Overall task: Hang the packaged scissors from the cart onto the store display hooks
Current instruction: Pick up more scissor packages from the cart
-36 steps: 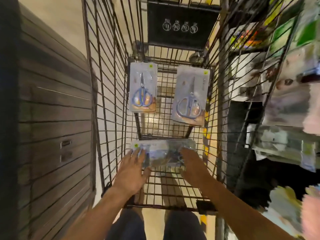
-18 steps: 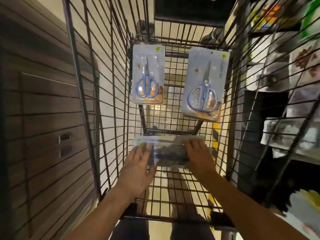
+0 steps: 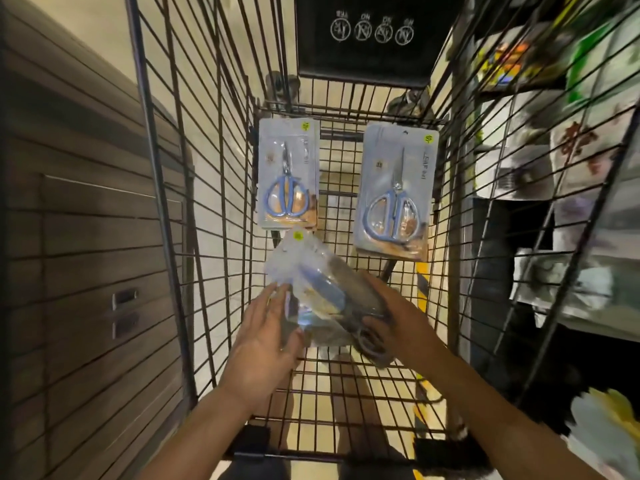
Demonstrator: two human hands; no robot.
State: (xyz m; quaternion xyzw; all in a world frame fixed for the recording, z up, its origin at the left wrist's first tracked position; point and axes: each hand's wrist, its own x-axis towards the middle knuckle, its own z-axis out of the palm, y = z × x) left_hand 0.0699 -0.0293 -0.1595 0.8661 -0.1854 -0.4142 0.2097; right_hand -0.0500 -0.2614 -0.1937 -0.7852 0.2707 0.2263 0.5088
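Looking down into the wire cart [image 3: 166, 209] from my feed. Both hands are on a blurred stack of scissor pkgs [image 3: 311, 289], lifted and tilted above the cart floor, near edge. Left hand [image 3: 266, 337] has fingers laid fairly straight along the stack's left side, thumb underneath; I read it as holding the stack's edge, but blur makes the contact hard to confirm. Right hand [image 3: 398, 320] wraps around the stack's right side w/ curled fingers, covering part of it; dark scissor handles stick out below that hand. How many pkgs are in the stack I can't tell, motion smear.

Two more pkgs lie flat farther in: blue-handled scissors pkg [image 3: 288, 178] on the left, larger scissors pkg [image 3: 394, 192] on the right, apart from each other and sharp enough to read. Black flap w/ icons [image 3: 370, 32] at the far end, top cut off. Shelves [image 3: 568, 188] on the right are blurred behind the wire; goods not identifiable.
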